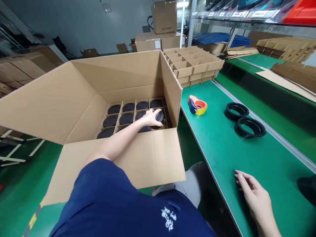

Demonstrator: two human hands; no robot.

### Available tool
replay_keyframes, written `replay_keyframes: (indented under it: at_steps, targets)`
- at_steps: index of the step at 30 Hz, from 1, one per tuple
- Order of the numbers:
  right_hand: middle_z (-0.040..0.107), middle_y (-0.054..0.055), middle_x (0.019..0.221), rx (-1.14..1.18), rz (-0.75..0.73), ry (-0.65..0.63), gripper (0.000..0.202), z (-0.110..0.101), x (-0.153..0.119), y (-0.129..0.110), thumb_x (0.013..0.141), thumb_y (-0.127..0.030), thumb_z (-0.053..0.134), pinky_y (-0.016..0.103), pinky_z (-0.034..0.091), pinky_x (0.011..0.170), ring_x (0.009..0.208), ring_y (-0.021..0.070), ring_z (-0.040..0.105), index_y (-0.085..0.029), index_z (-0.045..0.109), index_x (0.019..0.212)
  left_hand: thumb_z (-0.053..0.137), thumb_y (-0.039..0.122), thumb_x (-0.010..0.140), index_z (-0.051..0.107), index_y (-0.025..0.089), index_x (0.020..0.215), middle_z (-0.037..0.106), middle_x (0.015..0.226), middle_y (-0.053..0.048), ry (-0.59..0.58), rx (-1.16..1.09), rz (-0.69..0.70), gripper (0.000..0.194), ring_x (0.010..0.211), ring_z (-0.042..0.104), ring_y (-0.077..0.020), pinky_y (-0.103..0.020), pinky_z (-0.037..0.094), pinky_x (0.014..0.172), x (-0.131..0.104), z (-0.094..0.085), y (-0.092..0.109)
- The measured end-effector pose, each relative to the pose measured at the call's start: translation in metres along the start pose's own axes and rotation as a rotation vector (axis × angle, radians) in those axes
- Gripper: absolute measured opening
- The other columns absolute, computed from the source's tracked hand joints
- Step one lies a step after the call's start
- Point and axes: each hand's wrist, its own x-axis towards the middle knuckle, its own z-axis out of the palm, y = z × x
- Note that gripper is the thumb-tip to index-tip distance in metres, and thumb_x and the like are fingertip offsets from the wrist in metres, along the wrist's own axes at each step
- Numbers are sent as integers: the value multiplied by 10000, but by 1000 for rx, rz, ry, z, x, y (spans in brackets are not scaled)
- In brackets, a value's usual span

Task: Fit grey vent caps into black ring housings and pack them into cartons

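Observation:
My left hand (152, 118) reaches into an open cardboard box (145, 149), thumb and fingers curved around a black round-topped piece (160, 116) in a divider cell near the right wall. Other black round pieces (110, 121) sit in the cells of the cardboard divider beside it; my arm hides some. My right hand (254, 194) is over the green work surface (217, 154), its fingers loosely bent and nothing seen in them. Two black rings (250, 128) lie farther up that surface, one touching or nearly touching the other.
A tape roll in a dispenser (197, 105) lies near the box. Behind it stands an assembled cardboard divider grid (194, 64). A black object (307, 189) is at the right edge. A metal shelf (247, 21) overhangs the back, and stacked cartons (164, 19) stand beyond.

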Motion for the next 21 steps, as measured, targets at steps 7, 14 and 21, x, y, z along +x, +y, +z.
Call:
replay_keyframes:
  at_steps: [7,14,21]
  targets:
    - [766,68,1129,20,-14,34,631,-1,-14,-4,825,-753,639,296,630,756,977,270,741,-224,758,1146,897,510,519,322,304,1602,229,1615,-254,-123,117,36,1244,1476,201,-529,-706,307,1119,56,50,-4]
    - [774,55,1098,-85,7,116,645,4,-14,-4,824,-781,603,339,627,816,969,280,741,-244,764,1141,862,530,578,276,370,1606,249,1593,-215,-146,122,51,1194,1451,244,-492,-672,358,1096,54,69,-11]
    - [772,46,1107,-103,2,130,618,4,-15,-4,836,-765,607,332,627,829,982,275,739,-255,760,1150,837,439,644,262,333,1626,137,1699,-217,-233,67,62,1143,1554,92,-485,-724,252,1153,66,89,-24]
